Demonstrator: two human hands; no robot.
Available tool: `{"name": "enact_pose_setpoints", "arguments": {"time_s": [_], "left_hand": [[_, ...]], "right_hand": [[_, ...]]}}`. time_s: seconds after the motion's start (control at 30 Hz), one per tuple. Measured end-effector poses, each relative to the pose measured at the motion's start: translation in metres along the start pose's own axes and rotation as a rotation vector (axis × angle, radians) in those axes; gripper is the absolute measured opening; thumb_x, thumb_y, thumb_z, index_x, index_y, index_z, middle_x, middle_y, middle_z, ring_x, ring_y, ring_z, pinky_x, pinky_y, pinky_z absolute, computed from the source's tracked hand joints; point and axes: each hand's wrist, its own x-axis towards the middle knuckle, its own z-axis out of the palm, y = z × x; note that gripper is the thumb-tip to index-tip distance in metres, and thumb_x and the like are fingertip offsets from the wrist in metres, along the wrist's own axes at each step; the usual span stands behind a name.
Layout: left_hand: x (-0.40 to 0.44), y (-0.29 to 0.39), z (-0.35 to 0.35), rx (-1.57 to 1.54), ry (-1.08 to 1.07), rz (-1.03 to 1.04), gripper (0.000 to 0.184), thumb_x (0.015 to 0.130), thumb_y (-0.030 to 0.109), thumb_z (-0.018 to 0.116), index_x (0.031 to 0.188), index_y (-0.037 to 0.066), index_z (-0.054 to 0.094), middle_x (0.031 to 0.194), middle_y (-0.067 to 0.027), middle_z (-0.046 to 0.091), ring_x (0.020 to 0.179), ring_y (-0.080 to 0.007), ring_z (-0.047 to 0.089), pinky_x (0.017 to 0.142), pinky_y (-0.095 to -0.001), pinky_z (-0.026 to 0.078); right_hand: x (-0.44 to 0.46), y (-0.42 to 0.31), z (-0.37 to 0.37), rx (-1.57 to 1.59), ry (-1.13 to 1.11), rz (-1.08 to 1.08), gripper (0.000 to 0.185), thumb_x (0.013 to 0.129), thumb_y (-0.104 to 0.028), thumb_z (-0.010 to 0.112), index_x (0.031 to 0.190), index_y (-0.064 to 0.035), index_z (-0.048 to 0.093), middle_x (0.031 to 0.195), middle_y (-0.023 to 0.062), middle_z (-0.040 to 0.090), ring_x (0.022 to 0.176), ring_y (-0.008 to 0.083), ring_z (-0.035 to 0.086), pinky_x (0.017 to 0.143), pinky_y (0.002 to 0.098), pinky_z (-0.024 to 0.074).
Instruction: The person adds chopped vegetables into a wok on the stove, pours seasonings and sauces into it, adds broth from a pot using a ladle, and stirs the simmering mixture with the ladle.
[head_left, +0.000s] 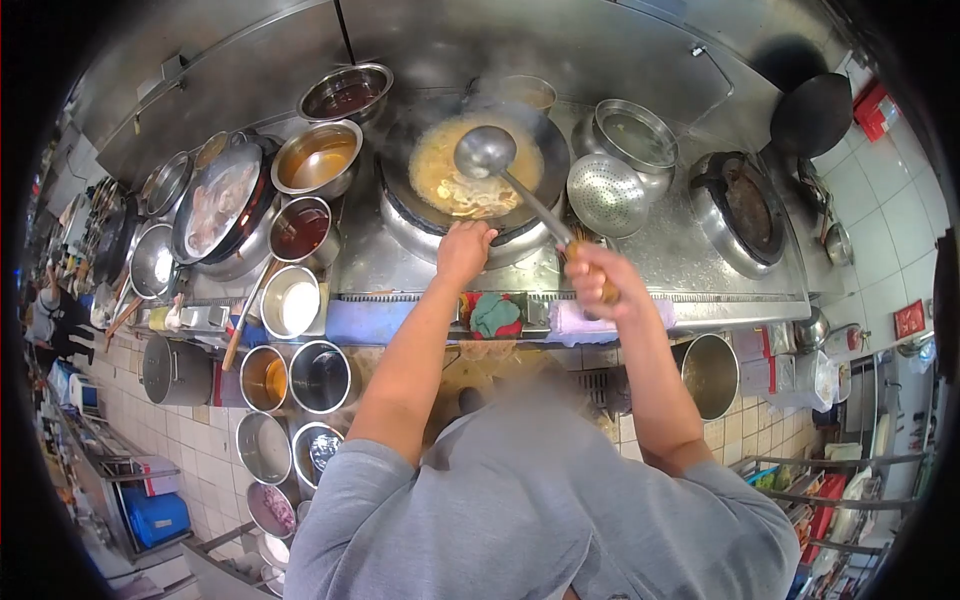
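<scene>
A large dark wok (550, 160) sits on the round burner ring, with bubbling yellowish liquid (435, 160) and pale pieces in it. My right hand (607, 278) is wrapped round the wooden handle of a long metal ladle (485, 151), whose bowl is over the liquid. My left hand (466, 250) is closed at the wok's near rim; what its fingers grip there is partly hidden. Just below the wok, a green and red cloth (495, 315) lies at the stove's front edge. A perforated strainer (607, 195) rests right of the wok.
Metal bowls of orange liquid (318, 157) and red sauce (299, 229) stand left of the wok. Farther left is a tray of raw meat (222, 205). A lidless pot (635, 135) and a second burner (745, 215) are on the right. Several containers stand below left.
</scene>
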Motion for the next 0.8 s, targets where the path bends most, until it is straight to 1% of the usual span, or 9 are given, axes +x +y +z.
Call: {"name": "enact_pose_setpoints", "arguments": {"time_s": [0.1, 0.2, 0.27, 0.3, 0.43, 0.53, 0.6, 0.63, 0.8], "left_hand": [[-0.002, 0.002, -0.002, -0.036, 0.031, 0.002, 0.026, 0.093, 0.026, 0.049, 0.089, 0.004, 0.061, 0.087, -0.0145, 0.063, 0.09, -0.0323, 0.057, 0.09, -0.0425, 0.041], [0.001, 0.006, -0.006, -0.002, -0.031, -0.071, 0.025, 0.093, 0.027, 0.049, 0.089, 0.005, 0.061, 0.088, -0.0143, 0.063, 0.09, -0.0323, 0.057, 0.092, -0.0421, 0.041], [-0.001, 0.004, -0.004, 0.003, -0.017, -0.065, 0.025, 0.092, 0.027, 0.05, 0.089, 0.005, 0.061, 0.088, -0.0144, 0.063, 0.09, -0.0323, 0.057, 0.092, -0.0419, 0.041], [-0.001, 0.002, -0.003, 0.002, -0.005, -0.069, 0.025, 0.092, 0.027, 0.05, 0.089, 0.005, 0.061, 0.088, -0.0145, 0.063, 0.09, -0.0322, 0.057, 0.092, -0.0418, 0.041], [-0.002, 0.003, -0.005, -0.015, 0.006, -0.097, 0.025, 0.092, 0.027, 0.051, 0.087, 0.004, 0.061, 0.086, -0.0145, 0.062, 0.089, -0.0325, 0.057, 0.09, -0.0422, 0.041], [-0.003, -0.002, -0.002, -0.04, 0.028, -0.055, 0.024, 0.091, 0.025, 0.052, 0.086, 0.004, 0.06, 0.085, -0.0144, 0.061, 0.088, -0.033, 0.057, 0.089, -0.0425, 0.041], [-0.002, -0.004, 0.001, -0.035, 0.062, -0.005, 0.022, 0.091, 0.024, 0.053, 0.084, 0.004, 0.059, 0.084, -0.0138, 0.061, 0.087, -0.033, 0.057, 0.088, -0.0424, 0.041], [-0.003, -0.002, 0.0, -0.036, 0.088, 0.029, 0.022, 0.09, 0.024, 0.053, 0.084, 0.004, 0.058, 0.083, -0.0138, 0.06, 0.085, -0.0338, 0.056, 0.083, -0.0428, 0.042], [-0.003, 0.007, -0.004, -0.012, 0.083, -0.012, 0.021, 0.091, 0.024, 0.052, 0.084, 0.005, 0.059, 0.082, -0.0143, 0.059, 0.084, -0.035, 0.053, 0.077, -0.0437, 0.043]], "right_hand": [[0.024, -0.039, 0.007, 0.413, -0.249, 0.033, 0.029, 0.092, -0.009, 0.047, 0.116, 0.0061, 0.043, 0.072, 0.0038, 0.048, 0.046, 0.0044, 0.045, 0.035, 0.0202, 0.0385], [0.077, -0.05, 0.0, 0.528, -0.414, -0.086, 0.033, 0.092, -0.01, 0.048, 0.121, 0.0027, 0.04, 0.073, 0.0039, 0.048, 0.047, 0.0072, 0.045, 0.036, 0.0222, 0.0383], [0.11, -0.041, 0.014, -0.625, 0.448, -0.573, 0.028, 0.091, -0.01, 0.049, 0.117, -0.0046, 0.04, 0.071, 0.0031, 0.047, 0.048, 0.01, 0.045, 0.038, 0.0247, 0.0378], [0.107, -0.044, 0.012, -0.624, 0.443, -0.585, 0.028, 0.091, -0.01, 0.049, 0.117, -0.0046, 0.04, 0.071, 0.0031, 0.047, 0.048, 0.01, 0.045, 0.038, 0.0247, 0.0378], [0.048, -0.043, -0.017, -0.522, 0.428, -0.485, 0.014, 0.092, -0.011, 0.049, 0.101, -0.0119, 0.039, 0.068, 0.0018, 0.046, 0.047, 0.0097, 0.042, 0.038, 0.0247, 0.0355], [0.0, -0.016, -0.019, -0.418, 0.351, -0.397, 0.011, 0.093, -0.011, 0.049, 0.101, -0.0131, 0.041, 0.068, 0.0015, 0.046, 0.046, 0.0078, 0.041, 0.038, 0.0229, 0.0342], [-0.02, -0.007, -0.023, -0.158, 0.104, -0.238, 0.009, 0.093, -0.012, 0.049, 0.099, -0.0142, 0.044, 0.068, 0.0011, 0.047, 0.047, 0.0064, 0.041, 0.037, 0.0212, 0.0335], [-0.025, 0.0, -0.018, -0.154, 0.131, -0.224, 0.014, 0.093, -0.011, 0.05, 0.106, -0.012, 0.045, 0.071, 0.0011, 0.046, 0.045, 0.0049, 0.038, 0.037, 0.0185, 0.0314], [-0.017, 0.029, -0.018, -0.239, 0.128, -0.156, 0.01, 0.093, -0.013, 0.051, 0.1, -0.0127, 0.044, 0.068, 0.0011, 0.048, 0.045, 0.0075, 0.041, 0.037, 0.0216, 0.0331]]}}
